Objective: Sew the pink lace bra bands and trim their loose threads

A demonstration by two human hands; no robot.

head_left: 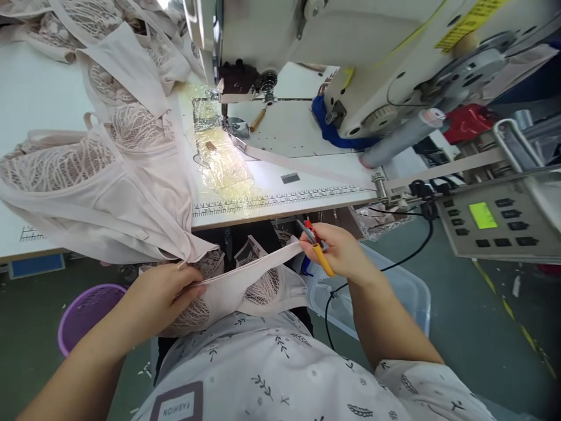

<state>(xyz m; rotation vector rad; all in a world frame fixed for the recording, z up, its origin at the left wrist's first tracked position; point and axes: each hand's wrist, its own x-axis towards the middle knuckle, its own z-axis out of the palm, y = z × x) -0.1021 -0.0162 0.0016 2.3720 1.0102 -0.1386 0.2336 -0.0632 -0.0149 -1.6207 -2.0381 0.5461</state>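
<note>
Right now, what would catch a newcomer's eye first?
A big pale sewing machine looms over the white table. In front, the left hand and right hand stretch a pink lace bra, the right also gripping a yellow-handled tool. Far right, a green display glows.

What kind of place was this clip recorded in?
Most likely a garment workshop sewing lingerie: an industrial sewing machine with a control panel stands at the table, unfinished-looking lace bras are piled on its left, and a measuring scale runs along the edge.
</note>
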